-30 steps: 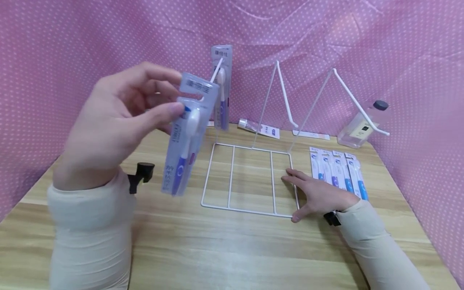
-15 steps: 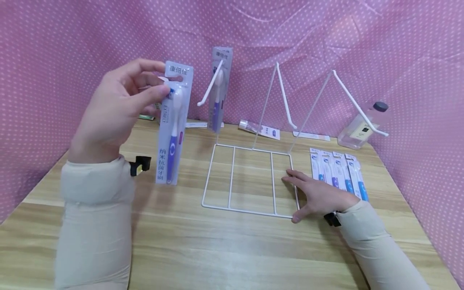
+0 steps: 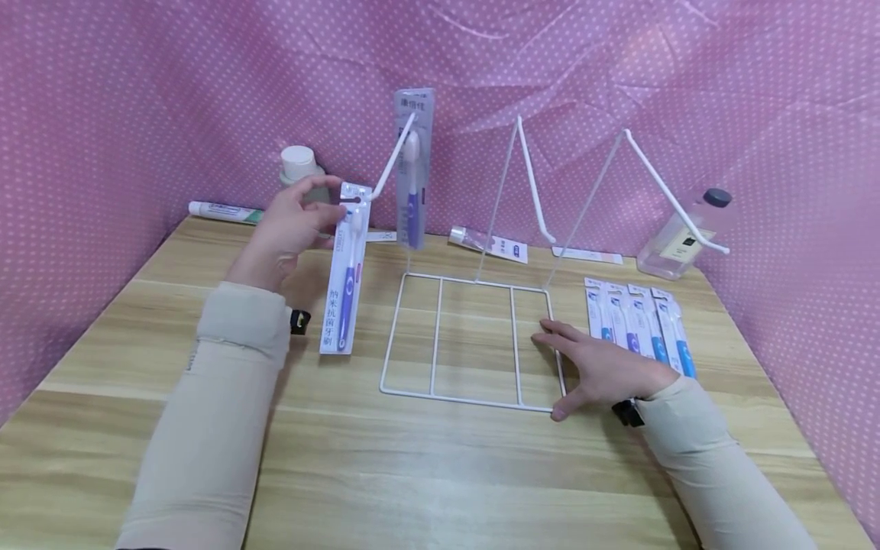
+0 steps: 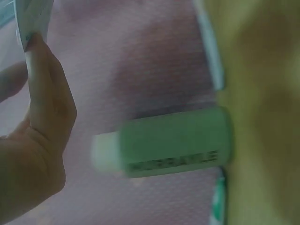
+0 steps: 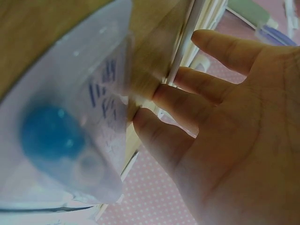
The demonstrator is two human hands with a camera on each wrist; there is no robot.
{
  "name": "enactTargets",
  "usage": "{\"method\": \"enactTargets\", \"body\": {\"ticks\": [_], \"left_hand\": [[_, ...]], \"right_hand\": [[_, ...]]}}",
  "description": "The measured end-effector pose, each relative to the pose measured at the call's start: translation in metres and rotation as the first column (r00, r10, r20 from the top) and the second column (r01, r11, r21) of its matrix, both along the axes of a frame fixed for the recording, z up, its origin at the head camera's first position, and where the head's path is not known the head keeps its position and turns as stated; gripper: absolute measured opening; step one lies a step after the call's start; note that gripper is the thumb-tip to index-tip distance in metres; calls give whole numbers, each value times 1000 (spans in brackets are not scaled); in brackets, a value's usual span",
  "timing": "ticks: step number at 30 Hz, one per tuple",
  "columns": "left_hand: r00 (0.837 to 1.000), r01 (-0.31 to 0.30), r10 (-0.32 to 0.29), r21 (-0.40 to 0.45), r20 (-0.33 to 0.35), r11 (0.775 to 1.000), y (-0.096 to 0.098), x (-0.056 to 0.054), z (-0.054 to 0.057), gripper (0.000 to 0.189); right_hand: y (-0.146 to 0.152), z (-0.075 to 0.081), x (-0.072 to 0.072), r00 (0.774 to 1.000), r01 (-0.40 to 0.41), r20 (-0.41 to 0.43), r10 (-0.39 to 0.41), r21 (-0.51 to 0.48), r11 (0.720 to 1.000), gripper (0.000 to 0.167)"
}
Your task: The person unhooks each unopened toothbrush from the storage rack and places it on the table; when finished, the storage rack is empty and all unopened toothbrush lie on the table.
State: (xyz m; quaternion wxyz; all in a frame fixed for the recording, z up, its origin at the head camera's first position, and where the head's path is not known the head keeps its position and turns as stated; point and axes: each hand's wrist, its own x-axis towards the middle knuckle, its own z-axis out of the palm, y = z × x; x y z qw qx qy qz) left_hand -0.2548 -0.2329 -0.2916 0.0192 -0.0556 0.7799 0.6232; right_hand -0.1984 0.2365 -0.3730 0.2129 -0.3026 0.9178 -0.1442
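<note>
My left hand (image 3: 292,221) pinches a packaged purple toothbrush (image 3: 347,283) near its top left edge. The pack hangs upright, its hanging slot right at the tip of the left hook (image 3: 393,158) of a white wire display rack (image 3: 516,346). Farther back on that hook hangs another packaged purple toothbrush (image 3: 414,198). In the left wrist view only a corner of the held pack (image 4: 33,18) shows beyond the fingertips. My right hand (image 3: 605,367) rests on the right side of the rack's base, fingers extended and thumb at the front corner.
Several packaged toothbrushes (image 3: 639,321) lie in a row right of the rack. Behind stand a clear black-capped bottle (image 3: 677,241) and a green bottle (image 4: 176,143) with a pale cap. Toothpaste tubes (image 3: 488,244) and a flat white box (image 3: 587,256) lie along the pink curtain.
My left hand has moved the pack left off the hook area, then forward and back right, bringing its slot to the hook's tip. The right hand stays on the rack.
</note>
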Motion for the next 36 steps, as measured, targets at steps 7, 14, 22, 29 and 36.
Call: {"method": "enactTargets", "body": {"ticks": [7,14,22,29,36], "left_hand": [[999,17,-13,-132,38,991,5,-14,-32,54],[992,95,-77,-182,101,979,15,-20,-54,57],[977,180,-131,-325,168,929,18,-22,-61,70],[974,214,-125,-569,192,794,16,-21,-63,64],[976,215,-121,-720,182,660,20,-17,-61,56]], "right_hand": [[0,0,-1,1000,7,13,-7,0,1000,117],[-1,1,-1,1000,14,27,-15,5,1000,117],[-1,0,-1,1000,10,22,-11,5,1000,117],[-1,0,0,1000,6,7,-6,8,1000,117],[-1,-1,0,1000,12,15,-12,5,1000,118]]}}
